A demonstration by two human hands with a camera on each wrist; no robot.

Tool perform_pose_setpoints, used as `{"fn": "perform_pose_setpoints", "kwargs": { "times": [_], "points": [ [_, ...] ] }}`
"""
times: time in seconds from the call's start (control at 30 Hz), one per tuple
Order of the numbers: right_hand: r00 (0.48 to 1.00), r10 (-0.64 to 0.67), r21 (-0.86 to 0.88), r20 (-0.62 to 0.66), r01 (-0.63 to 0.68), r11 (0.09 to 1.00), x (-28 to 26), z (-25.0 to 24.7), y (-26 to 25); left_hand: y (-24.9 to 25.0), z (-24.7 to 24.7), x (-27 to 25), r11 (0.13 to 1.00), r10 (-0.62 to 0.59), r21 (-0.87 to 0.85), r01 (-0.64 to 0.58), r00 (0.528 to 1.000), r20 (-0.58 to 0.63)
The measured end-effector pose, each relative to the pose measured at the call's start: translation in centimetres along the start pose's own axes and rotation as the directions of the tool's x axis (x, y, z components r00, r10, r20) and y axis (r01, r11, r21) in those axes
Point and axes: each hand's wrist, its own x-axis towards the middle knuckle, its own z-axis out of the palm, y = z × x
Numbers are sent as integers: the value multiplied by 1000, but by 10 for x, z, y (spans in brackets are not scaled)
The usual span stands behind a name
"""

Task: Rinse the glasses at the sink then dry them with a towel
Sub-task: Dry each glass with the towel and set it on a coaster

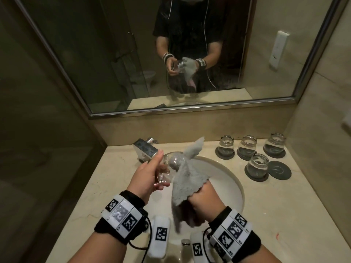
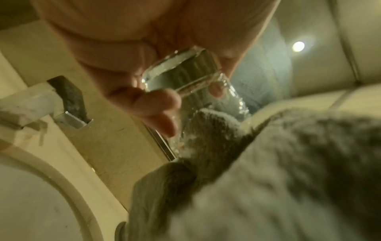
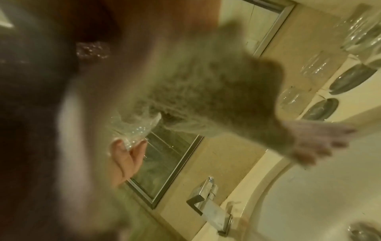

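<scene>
Over the sink [image 1: 226, 179], my left hand [image 1: 150, 173] grips a clear glass [image 1: 167, 166] by its thick base, tipped on its side with the mouth toward the right. A grey fluffy towel [image 1: 188, 177] is stuffed into that mouth, and my right hand [image 1: 205, 202] grips the towel's bunched lower part. In the left wrist view the glass [image 2: 185, 78] sits between my fingertips [image 2: 163, 101] with the towel [image 2: 268, 179] inside it. The right wrist view is blurred; the towel [image 3: 216, 97] and glass [image 3: 134, 127] show there.
Several clear glasses [image 1: 247, 147] stand upside down on dark round coasters at the counter's back right; one coaster [image 1: 279, 170] is bare. A square chrome tap [image 1: 145, 149] stands behind the basin. A large mirror [image 1: 171, 54] covers the wall.
</scene>
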Motion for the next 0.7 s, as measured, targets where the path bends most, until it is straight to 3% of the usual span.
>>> {"fn": "perform_pose_setpoints", "kwargs": {
  "times": [0.03,0.1,0.23,0.37,0.43,0.5,0.6,0.67,0.7],
  "points": [
    [998,-62,-4,-33,62,998,-2,6,-1,-1,1,1,999,26,45,-26,1000,1],
    [975,-220,65,22,218,974,-8,8,-5,0,7,-2,979,128,163,-126,992,-1],
    [936,-347,210,58,329,921,-2,-4,-10,3,18,-7,827,382,438,-354,924,26],
    [933,-359,403,6,326,855,-1,-6,-5,4,19,-4,732,475,497,-466,872,119],
    [937,-348,568,-33,305,765,1,-6,0,1,21,-3,714,494,500,-490,859,135],
    [954,-296,724,-38,231,650,6,-3,5,-3,20,-2,660,558,515,-547,816,151],
    [969,-241,822,-55,181,540,7,-1,6,-10,17,2,605,611,510,-612,767,195],
    [951,-288,688,-113,284,668,2,-6,-1,-8,17,3,673,547,477,-566,814,194],
    [930,-339,522,-139,360,773,-1,-10,-7,-3,19,1,761,454,429,-486,872,184]
  ]
}}
